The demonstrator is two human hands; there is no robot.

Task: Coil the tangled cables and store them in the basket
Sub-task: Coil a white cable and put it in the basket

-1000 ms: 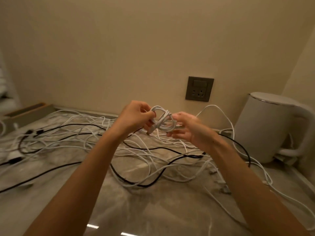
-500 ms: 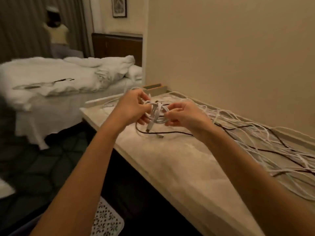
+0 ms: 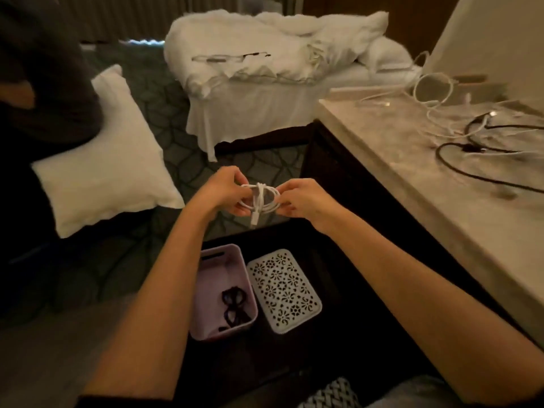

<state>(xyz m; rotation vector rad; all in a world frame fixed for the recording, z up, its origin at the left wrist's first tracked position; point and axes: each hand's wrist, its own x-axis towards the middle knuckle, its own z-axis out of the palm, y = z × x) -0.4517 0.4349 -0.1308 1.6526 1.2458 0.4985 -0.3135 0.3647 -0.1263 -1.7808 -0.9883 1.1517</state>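
Note:
A small coiled white cable [image 3: 259, 198], wrapped around its middle with a plug end hanging down, is held between both hands in mid-air. My left hand [image 3: 223, 191] pinches its left side and my right hand [image 3: 303, 198] pinches its right side. Below on the dark floor stands a lilac basket [image 3: 206, 290] holding a coiled black cable [image 3: 234, 307]. My left forearm covers part of the basket. Loose white and black cables [image 3: 459, 134] lie tangled on the marble counter [image 3: 441, 201] at the right.
A white perforated lid [image 3: 284, 290] lies beside the basket on its right. A white pillow [image 3: 100, 154] sits on the patterned carpet at the left, and a bed with white bedding [image 3: 265, 54] stands behind. A dark-clothed person [image 3: 38, 69] is at far left.
The view has swung left and down from the counter to the floor. Both hands carried the coiled white cable off the counter to above the basket.

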